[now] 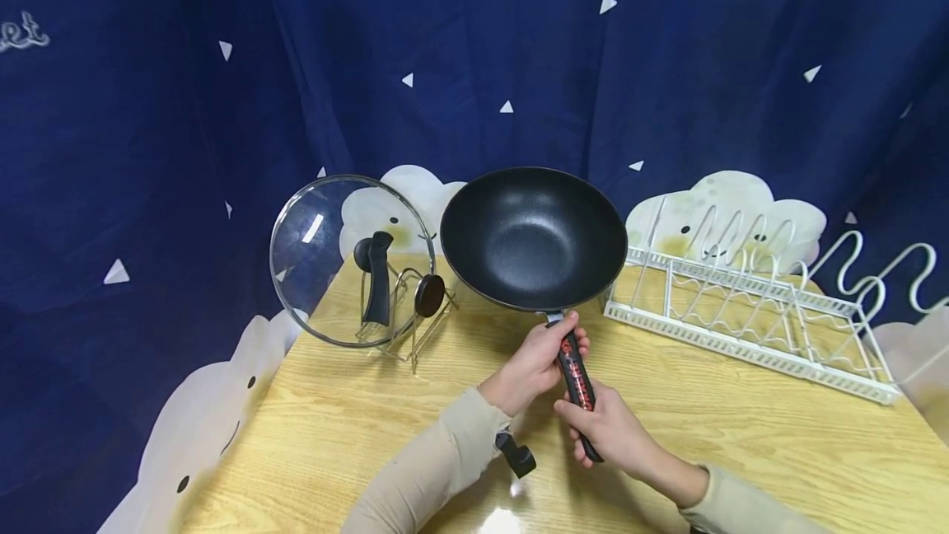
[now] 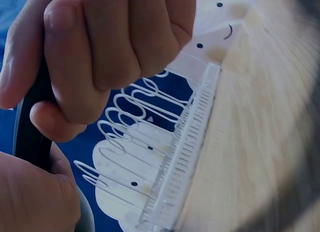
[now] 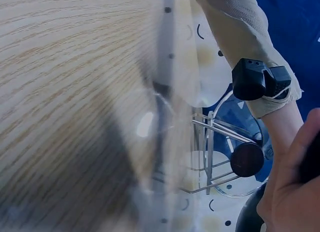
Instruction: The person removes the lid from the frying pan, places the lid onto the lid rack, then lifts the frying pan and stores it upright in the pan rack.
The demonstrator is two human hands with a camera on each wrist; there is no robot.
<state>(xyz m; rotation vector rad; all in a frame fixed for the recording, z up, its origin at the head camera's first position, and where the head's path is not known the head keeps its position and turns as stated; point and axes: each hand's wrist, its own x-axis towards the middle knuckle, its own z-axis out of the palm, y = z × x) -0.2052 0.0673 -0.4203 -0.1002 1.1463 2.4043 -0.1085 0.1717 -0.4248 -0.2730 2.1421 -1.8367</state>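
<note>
A black wok point(image 1: 534, 241) is held up over the table, its dark inside facing the head camera. My left hand point(image 1: 535, 357) grips its black handle point(image 1: 574, 369) close to the pan, thumb along the top. Lower down, near the handle's end, my right hand point(image 1: 611, 431) holds the same handle, which carries red lettering. In the left wrist view, curled fingers point(image 2: 110, 37) wrap the handle above the other hand point(image 2: 35, 197). Only part of a hand point(image 3: 295, 197) shows at the right wrist view's edge, with the wok's dark side point(image 3: 252, 212) below it.
A glass lid point(image 1: 319, 270) with a black handle stands upright in a small wire stand point(image 1: 415, 344) at left. To the right is a white wire dish rack point(image 1: 741, 344) with looped dividers. Behind the wooden table point(image 1: 334, 443) hangs a dark blue curtain point(image 1: 474, 48).
</note>
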